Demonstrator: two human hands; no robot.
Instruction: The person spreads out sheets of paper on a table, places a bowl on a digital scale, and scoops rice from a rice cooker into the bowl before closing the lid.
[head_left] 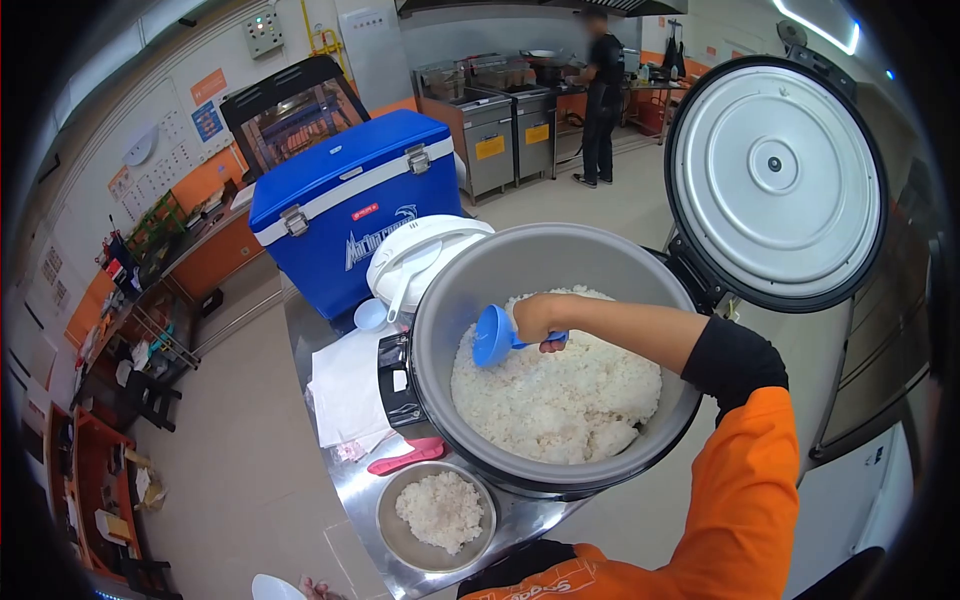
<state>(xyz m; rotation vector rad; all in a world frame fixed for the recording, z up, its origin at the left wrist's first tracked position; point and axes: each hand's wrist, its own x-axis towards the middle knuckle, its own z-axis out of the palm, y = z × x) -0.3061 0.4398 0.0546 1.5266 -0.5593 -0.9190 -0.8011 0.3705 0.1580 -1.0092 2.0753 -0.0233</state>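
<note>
My right hand is closed round the handle of a blue scoop, inside the big grey rice cooker pot. The scoop's bowl is tilted just over the cooked white rice. Only a few curled fingers of my left hand show at the bottom edge, beside a white round-edged object; most of both is cut off. A metal bowl with a mound of rice stands in front of the cooker, near a pink-red handled utensil.
The cooker's lid stands raised at the right. A blue cooler box, a white lid with a paddle on it, a small cup and white cloth crowd the left. A person stands by the fryers.
</note>
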